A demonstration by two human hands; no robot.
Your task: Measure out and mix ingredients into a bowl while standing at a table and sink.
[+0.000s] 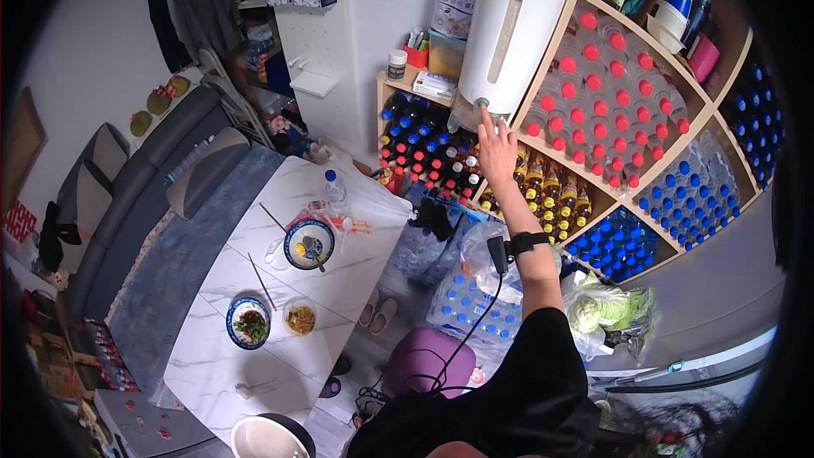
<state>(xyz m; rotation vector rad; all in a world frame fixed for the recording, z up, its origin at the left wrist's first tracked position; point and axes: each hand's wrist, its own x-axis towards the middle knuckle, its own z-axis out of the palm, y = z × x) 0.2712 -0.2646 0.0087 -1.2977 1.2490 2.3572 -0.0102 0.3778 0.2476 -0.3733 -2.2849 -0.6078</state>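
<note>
My right hand (498,149) reaches out with fingers apart. Its index fingertip touches the round grey button (481,103) low on the front of a tall white dispenser (478,51), which looks like a rice dispenser. A long window (505,38) in its front shows pale contents. Beneath the button is a clear bin (466,116), partly hidden by my hand. A strap with a small black device (509,250) and cable sits on my right forearm. My left hand is out of view. At the lower edge is a dark pot with a pale interior (270,439); what supports it is hidden.
Wooden shelving (642,181) packed with capped bottles stands around the dispenser. To the left, a marble-patterned table (299,356) carries bowls, chopsticks and a water bottle (335,189). A purple stool (429,362), bottle packs (474,305), cabbage (598,305) and slippers (381,315) are below.
</note>
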